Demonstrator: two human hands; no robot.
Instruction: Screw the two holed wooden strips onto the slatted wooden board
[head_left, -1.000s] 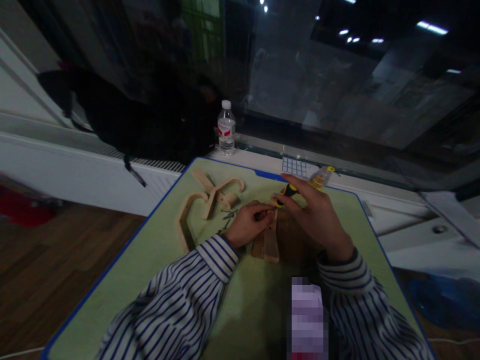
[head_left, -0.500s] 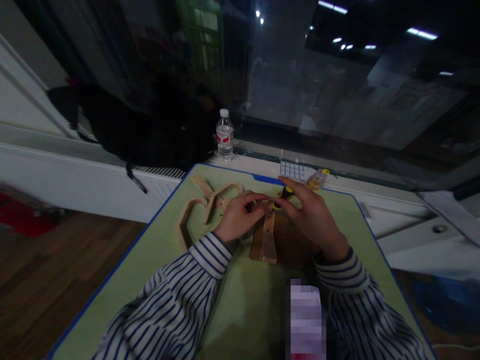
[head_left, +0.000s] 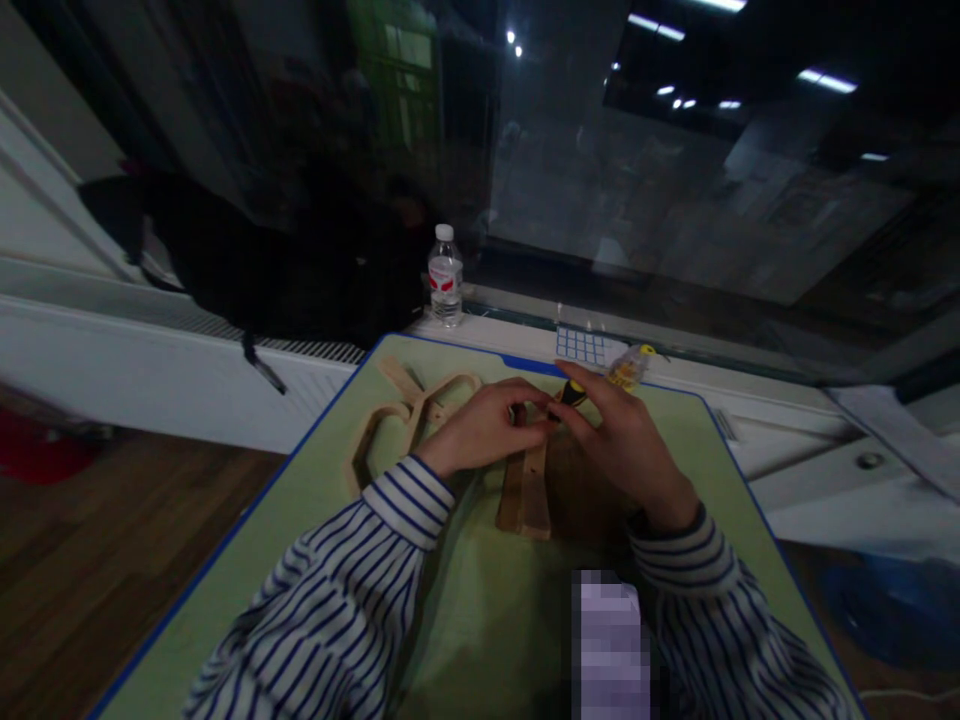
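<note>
My left hand is over the far end of a narrow wooden strip, thumb and fingers brought together; what they pinch is too small and dark to make out. Facing it, my right hand has its thumb and index finger around the black-and-yellow handle of what looks like a screwdriver. The fingertips of both hands nearly meet there, and the tool's tip is hidden. Beneath the strip lies a brown wooden board, partly covered by my right hand.
Curved wooden pieces lie left on the green table. A water bottle, a blue-gridded sheet and a plastic bag with yellow contents are along the windowsill. A black bag rests at the left. A pixelated patch covers the near edge.
My left hand has shifted right, closer to my right fingertips, and now covers more of the strip's far end. My right hand has barely moved. The whole view has shifted slightly.
</note>
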